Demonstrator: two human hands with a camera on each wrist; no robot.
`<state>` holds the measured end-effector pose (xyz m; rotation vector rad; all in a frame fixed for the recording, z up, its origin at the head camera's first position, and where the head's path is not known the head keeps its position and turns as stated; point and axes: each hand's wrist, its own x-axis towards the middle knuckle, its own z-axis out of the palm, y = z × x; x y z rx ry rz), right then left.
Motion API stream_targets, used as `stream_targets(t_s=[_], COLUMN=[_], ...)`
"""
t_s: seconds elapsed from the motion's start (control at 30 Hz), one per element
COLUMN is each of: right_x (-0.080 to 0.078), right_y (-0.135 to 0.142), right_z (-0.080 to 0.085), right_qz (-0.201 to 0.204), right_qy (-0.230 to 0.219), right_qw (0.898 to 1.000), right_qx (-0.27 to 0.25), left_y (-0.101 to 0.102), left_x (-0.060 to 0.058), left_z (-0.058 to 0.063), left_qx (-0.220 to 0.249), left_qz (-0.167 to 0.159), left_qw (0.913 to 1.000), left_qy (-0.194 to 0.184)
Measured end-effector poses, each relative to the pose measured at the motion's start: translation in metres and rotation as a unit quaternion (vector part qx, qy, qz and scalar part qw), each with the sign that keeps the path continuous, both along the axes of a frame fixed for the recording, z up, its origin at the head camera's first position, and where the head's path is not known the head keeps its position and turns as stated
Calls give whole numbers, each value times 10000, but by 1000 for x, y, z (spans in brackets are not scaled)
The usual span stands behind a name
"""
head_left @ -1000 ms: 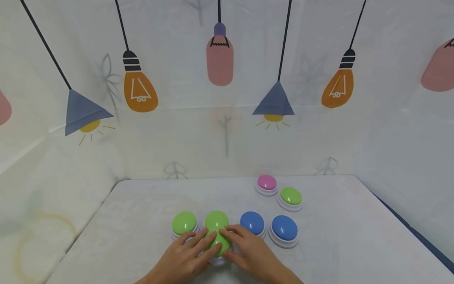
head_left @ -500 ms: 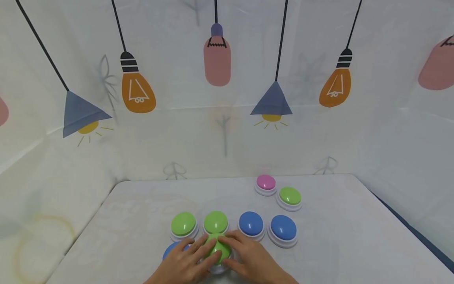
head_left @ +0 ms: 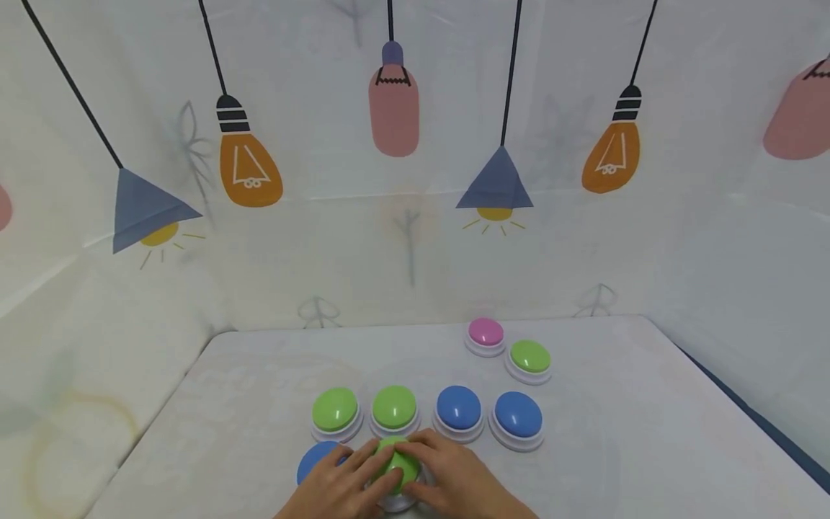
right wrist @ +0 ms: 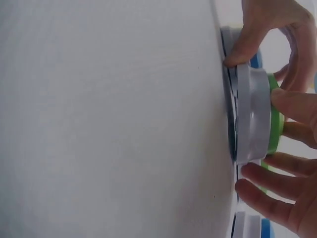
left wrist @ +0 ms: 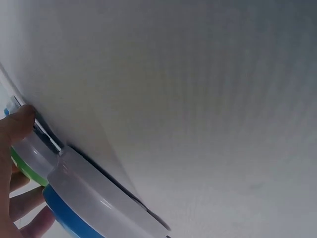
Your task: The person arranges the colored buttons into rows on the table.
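Both hands hold one green push button (head_left: 405, 470) with a white base, close to the near edge of the head view. My left hand (head_left: 344, 484) has its fingers over the button's left side, and its thumb (left wrist: 20, 124) reaches the base in the left wrist view. From the right, my right hand (head_left: 463, 477) curls thumb and fingers about the rim. In the right wrist view the white base (right wrist: 253, 116) sits between the two hands, close over the tabletop. A blue button (head_left: 314, 458) lies beside the left hand, partly hidden by its fingers.
Behind the hands stands a row of two green buttons, (head_left: 334, 409) one at left, and two blue buttons, (head_left: 519, 414) one at right. Farther back are a pink button (head_left: 485, 332) and another green button (head_left: 530, 356). A lamp-patterned cloth (head_left: 324, 252) encloses the white table (head_left: 635, 432).
The held green button and both hands have moved toward the person, opening distance from the green button behind. The blue button by the left hand has come into view.
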<state>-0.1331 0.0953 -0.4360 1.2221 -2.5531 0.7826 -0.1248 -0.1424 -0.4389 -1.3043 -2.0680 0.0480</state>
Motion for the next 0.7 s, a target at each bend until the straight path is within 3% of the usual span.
stream_targets(t_s=[0.2,0.37,0.7], right_x=[2,4,3], right_y=[-4,-6,-6], right_z=[3,5,6], right_qz=[-275,-464,-492], right_qy=[-823,-1022,-1783], right_qw=[9962,9936,9825], right_qx=[109,140,226], left_y=[0,0,-2], left_x=[-1,-2,-2], left_z=[-1,1,7], left_qx=[-31,-43,-467], left_qz=[108,17,23], left_qw=[9999,9999,9969], left_qy=[-74,-115,-634])
